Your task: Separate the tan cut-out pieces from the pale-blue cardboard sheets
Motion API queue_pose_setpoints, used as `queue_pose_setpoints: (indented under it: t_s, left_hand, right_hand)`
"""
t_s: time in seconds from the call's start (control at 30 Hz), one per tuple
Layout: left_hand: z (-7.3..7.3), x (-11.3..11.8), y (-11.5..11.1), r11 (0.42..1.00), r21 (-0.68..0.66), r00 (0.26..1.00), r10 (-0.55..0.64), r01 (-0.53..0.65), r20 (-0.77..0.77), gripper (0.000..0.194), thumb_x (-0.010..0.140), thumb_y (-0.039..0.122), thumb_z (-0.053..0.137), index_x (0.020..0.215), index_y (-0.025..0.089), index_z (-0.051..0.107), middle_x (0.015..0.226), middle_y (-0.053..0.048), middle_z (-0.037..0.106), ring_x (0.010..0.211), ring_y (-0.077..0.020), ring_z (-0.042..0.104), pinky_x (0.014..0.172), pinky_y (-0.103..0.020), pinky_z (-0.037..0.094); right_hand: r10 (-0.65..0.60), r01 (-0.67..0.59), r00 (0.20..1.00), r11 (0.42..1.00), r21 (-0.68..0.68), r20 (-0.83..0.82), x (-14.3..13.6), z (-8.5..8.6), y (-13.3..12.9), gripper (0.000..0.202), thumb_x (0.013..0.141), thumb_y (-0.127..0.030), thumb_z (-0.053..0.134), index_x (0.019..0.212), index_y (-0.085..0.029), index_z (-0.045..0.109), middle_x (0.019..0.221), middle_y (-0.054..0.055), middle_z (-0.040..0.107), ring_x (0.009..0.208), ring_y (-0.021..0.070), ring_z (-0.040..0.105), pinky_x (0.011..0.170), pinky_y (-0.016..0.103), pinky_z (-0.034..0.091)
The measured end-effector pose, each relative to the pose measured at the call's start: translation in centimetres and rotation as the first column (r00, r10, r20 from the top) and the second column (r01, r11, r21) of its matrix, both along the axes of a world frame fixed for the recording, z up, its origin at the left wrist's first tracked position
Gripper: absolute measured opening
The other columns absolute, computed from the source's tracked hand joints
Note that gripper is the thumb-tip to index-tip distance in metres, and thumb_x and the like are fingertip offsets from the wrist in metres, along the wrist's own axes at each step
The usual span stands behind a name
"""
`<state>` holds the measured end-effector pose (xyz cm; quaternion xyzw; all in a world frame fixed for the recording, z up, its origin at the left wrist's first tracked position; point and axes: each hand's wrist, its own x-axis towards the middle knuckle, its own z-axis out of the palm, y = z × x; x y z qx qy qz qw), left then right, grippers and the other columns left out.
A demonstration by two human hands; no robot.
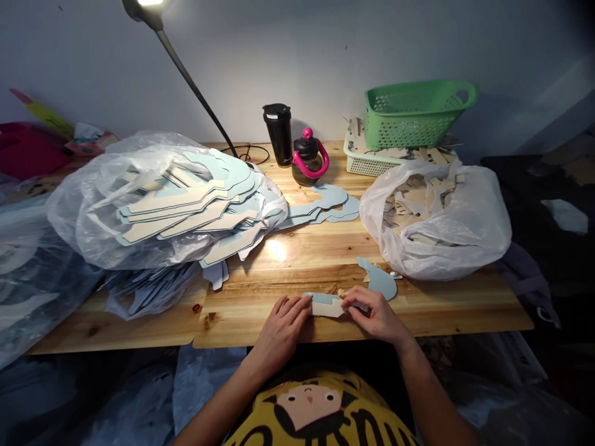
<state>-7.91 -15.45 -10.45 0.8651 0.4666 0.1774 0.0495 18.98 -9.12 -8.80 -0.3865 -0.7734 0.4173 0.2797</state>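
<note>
Head cam, going left to right: my left hand (289, 316) is laid out nearly flat, fingers loosely extended and not curled round anything, tips resting on the left end of a pale-blue cutout with a cream strip (328, 305). It's lying near the front edge of the table, and my right hand (375, 313) has thumb and forefinger pinched on it by the cream strip's right end. Can't tell if the rounded blue bit past my knuckles is the same piece. I'd guess it's super light, thin and bendy, a bit slidey, creases if you rush, so edges are the best grip

Surface is knotty wooden planks (162, 328). On it, left to right: clear plastic bag (74, 210) spilling cutouts, gooseneck lamp (190, 74), black tumbler (277, 136), pink-handled bottle (307, 162), green basket (409, 127) on a cream one, white bag (483, 217) of tan scraps. Plain wall behind, dim room to the right
</note>
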Motion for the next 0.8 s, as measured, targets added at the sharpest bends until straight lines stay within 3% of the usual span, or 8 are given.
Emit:
queue_pose_setpoints:
  t_s: [0.1,0.2,0.33,0.4,0.57,0.67,0.8]
  left_hand:
    - [0.3,0.6,0.4,0.999,-0.04,1.0,-0.014,0.014,-0.007,0.03,0.09,0.004,0.043,0.115,0.014,0.056,0.143,-0.007,0.049,0.125,-0.0206,0.048,0.111,-0.042,0.033]
    - [1.1,1.4,1.1,0.998,-0.065,1.0,0.013,-0.012,0.014,0.024,0.089,0.011,0.05,0.111,0.017,0.057,0.132,-0.006,0.057,0.115,-0.023,0.052,0.104,-0.045,0.04]
    - [1.6,2.9,2.5,0.991,-0.132,0.995,-0.011,0.025,0.1,0.036,0.088,0.02,0.059,0.123,0.017,0.053,0.121,-0.009,0.059,0.103,-0.0213,0.057,0.087,-0.035,0.051]
    - [1.3,3.6,3.1,0.982,-0.176,0.988,-0.043,0.069,0.147,0.039,0.088,0.02,0.06,0.126,0.016,0.051,0.117,-0.01,0.059,0.098,-0.0194,0.059,0.081,-0.031,0.052]
    - [-0.3,4.4,3.6,0.979,-0.18,0.971,-0.054,0.097,0.232,0.012,0.09,0.019,0.054,0.101,0.015,0.058,0.094,-0.006,0.061,0.082,-0.0162,0.057,0.071,-0.027,0.048]
    - [-0.8,4.3,3.4,0.985,-0.162,0.943,-0.004,0.062,0.334,0.009,0.09,0.022,0.057,0.095,0.015,0.056,0.088,-0.006,0.06,0.078,-0.015,0.055,0.067,-0.025,0.046]
    - [-1.0,4.2,3.3,0.979,-0.198,0.906,0.04,0.049,0.422,0.014,0.09,0.028,0.06,0.096,0.016,0.056,0.086,-0.005,0.059,0.076,-0.0137,0.054,0.065,-0.024,0.044]
  right_hand:
    - [-0.05,0.049,0.998,0.999,0.021,0.025,-0.2,0.2,-0.2,0.022,0.089,-0.014,0.052,0.105,-0.02,0.065,0.101,0.003,0.064,0.093,0.011,0.06,0.081,0.021,0.046]
    - [-0.089,0.089,0.996,0.995,0.042,-0.001,-0.2,0.2,-0.5,0.026,0.088,-0.014,0.053,0.111,-0.02,0.063,0.106,0.003,0.064,0.097,0.011,0.061,0.087,0.021,0.047]
    - [-0.143,0.143,0.99,0.989,0.032,0.003,-0.3,0.2,-0.7,0.03,0.086,-0.014,0.053,0.115,-0.02,0.061,0.103,0.003,0.064,0.092,0.0104,0.061,0.08,0.019,0.048]
    - [-0.164,0.164,0.986,0.986,0.001,0.0,-0.3,0.1,-0.8,0.032,0.087,-0.016,0.053,0.117,-0.022,0.06,0.102,0.003,0.064,0.091,0.0104,0.06,0.078,0.018,0.049]
    - [-0.22,0.218,0.974,0.976,-0.027,-0.063,0.1,-0.1,-1.0,0.045,0.084,-0.015,0.054,0.128,-0.022,0.053,0.123,0.006,0.056,0.103,0.0126,0.056,0.09,0.023,0.05]
    - [-0.197,0.188,0.979,0.971,-0.15,-0.049,0.3,-0.2,-1.1,0.061,0.082,-0.013,0.054,0.141,-0.024,0.042,0.131,0.008,0.052,0.093,0.0106,0.057,0.08,0.02,0.052]
    - [-0.123,0.125,0.992,0.959,-0.255,0.024,-0.1,0.2,-0.9,0.066,0.082,-0.02,0.059,0.145,-0.027,0.04,0.12,0.005,0.058,0.07,0.0065,0.053,0.063,0.017,0.048]
